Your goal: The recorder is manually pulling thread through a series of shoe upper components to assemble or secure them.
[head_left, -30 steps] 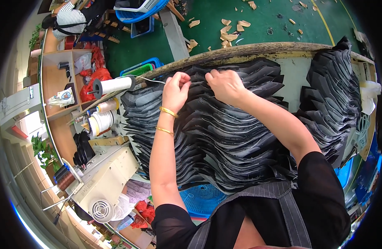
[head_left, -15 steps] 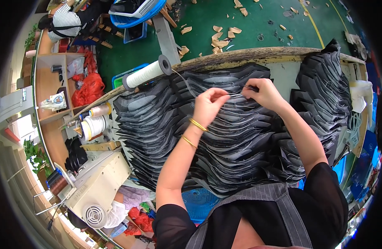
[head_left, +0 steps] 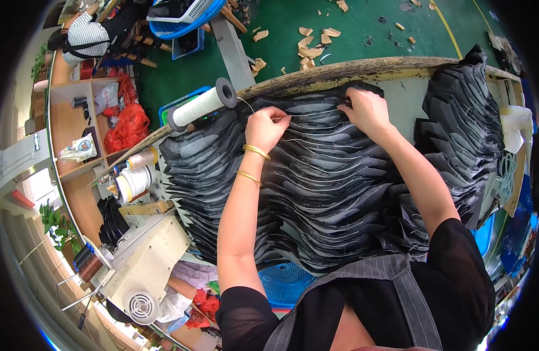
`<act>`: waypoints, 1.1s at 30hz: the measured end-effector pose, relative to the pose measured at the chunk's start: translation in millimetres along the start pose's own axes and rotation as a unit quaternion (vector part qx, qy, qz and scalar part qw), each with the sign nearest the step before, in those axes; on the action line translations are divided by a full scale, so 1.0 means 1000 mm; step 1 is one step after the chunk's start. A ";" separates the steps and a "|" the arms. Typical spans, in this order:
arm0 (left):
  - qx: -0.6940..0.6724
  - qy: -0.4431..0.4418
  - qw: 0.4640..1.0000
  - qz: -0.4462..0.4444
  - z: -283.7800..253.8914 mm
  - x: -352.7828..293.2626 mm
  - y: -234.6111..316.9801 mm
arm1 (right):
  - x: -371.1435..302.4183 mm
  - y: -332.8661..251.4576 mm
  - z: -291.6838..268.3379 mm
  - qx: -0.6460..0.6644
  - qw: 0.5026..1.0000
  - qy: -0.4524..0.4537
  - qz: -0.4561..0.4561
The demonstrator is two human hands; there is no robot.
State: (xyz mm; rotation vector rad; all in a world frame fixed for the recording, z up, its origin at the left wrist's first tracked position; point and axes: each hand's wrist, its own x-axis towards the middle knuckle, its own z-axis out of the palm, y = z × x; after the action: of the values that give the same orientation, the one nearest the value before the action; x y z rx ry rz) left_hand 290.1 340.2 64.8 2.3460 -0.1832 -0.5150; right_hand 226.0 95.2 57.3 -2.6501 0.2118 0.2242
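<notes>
Long overlapping rows of black, curved cut pieces with pale grey edges (head_left: pixel 322 175) cover the worktable under both hands. My left hand (head_left: pixel 266 127) is closed in a pinch over the far end of the middle row, with a thin pale cord at its fingertips. Close by on its left, a large spool of white cord (head_left: pixel 198 109) lies at the table's far edge, and a thin strand leads from it toward that hand. To the right, my right hand (head_left: pixel 367 112) is closed around a small dark object, mostly hidden by the fingers, above the same row.
A cream sewing machine (head_left: pixel 146 257) and smaller thread spools (head_left: pixel 135 180) stand at left. Another stack of black pieces (head_left: pixel 461 111) lies at right. A wooden rail (head_left: pixel 333 69) borders the far side. Below the near edge sits a blue basket (head_left: pixel 284 284). A person in stripes (head_left: pixel 88 36) works far left.
Both hands have moved farther away over the middle row and spread apart, the left hand going left toward the spool. The whole view has shifted slightly.
</notes>
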 end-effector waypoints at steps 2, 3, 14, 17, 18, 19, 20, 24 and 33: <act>0.046 -0.006 0.999 -0.028 -0.002 0.006 0.002 | -0.001 -0.004 -0.002 -0.020 1.000 0.006 0.005; 0.043 -0.005 0.999 -0.031 -0.003 0.007 0.003 | -0.001 -0.006 -0.005 -0.040 0.999 0.014 0.011; -0.043 -0.009 0.999 0.017 -0.038 -0.001 -0.008 | 0.011 -0.079 0.022 0.021 0.965 0.046 -0.257; -0.015 0.041 0.996 0.077 -0.036 -0.009 -0.010 | 0.018 -0.098 0.040 -0.015 0.979 0.020 -0.200; -0.031 0.063 0.993 0.094 -0.031 -0.010 -0.018 | 0.013 -0.099 0.035 -0.031 0.989 0.010 -0.142; -0.047 0.094 0.989 0.106 -0.026 -0.011 -0.014 | 0.009 -0.094 0.020 -0.006 0.995 0.008 -0.102; -0.085 0.106 0.985 0.107 -0.023 -0.014 -0.012 | 0.005 -0.083 0.014 0.003 0.995 0.027 -0.094; -0.042 0.124 0.986 0.108 -0.032 -0.020 -0.021 | -0.007 -0.050 0.008 0.012 0.991 0.085 -0.106; 0.209 0.082 0.956 0.188 -0.025 -0.018 -0.039 | -0.012 -0.076 0.012 0.005 0.982 0.037 -0.186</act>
State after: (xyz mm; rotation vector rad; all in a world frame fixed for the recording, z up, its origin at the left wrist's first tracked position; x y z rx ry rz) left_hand 283.8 389.2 60.9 2.6542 -0.7032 -0.0971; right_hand 227.1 169.4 82.6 -2.6292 -0.2585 0.0011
